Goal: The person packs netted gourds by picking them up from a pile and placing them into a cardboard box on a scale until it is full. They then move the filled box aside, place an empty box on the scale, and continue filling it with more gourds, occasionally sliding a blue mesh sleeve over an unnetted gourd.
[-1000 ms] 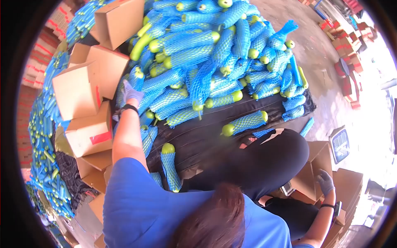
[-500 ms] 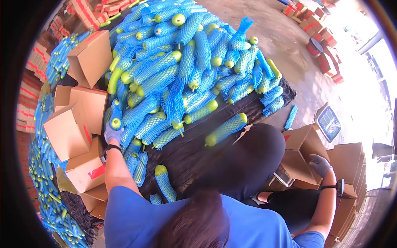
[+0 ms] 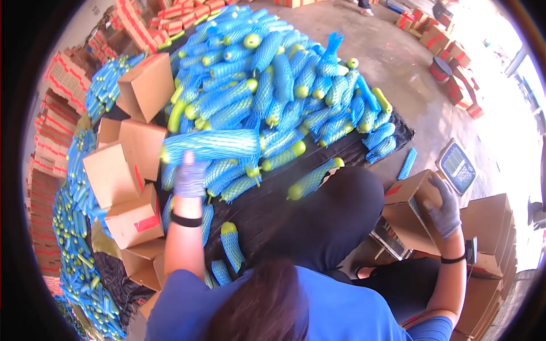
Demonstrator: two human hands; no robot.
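Observation:
My gloved left hand (image 3: 190, 177) holds a long green vegetable in blue netting (image 3: 210, 145), lying sideways above the left part of the heap (image 3: 284, 74); its fingers are partly hidden beneath it. On the right, my gloved right hand (image 3: 445, 209) grips the upper edge of an open cardboard box (image 3: 410, 215), with the thumb apart from the fingers. A digital scale (image 3: 456, 166) stands just beyond that box. One netted vegetable (image 3: 314, 179) lies beside my knee, and another (image 3: 232, 245) rests on the black sheet (image 3: 267, 219) near my body.
Open boxes (image 3: 132, 223) line the left side of the heap. More cartons (image 3: 486, 227) stand at the far right, behind my right hand. A loose netted piece (image 3: 407, 163) lies near the scale. Stacked red-marked boxes (image 3: 60, 125) fill the far left, and a person's foot (image 3: 367, 11) shows at the top.
My left hand has moved right with the netted vegetable, now turned sideways. My right hand has risen to the box's upper edge, and the box has tilted. The view has shifted slightly.

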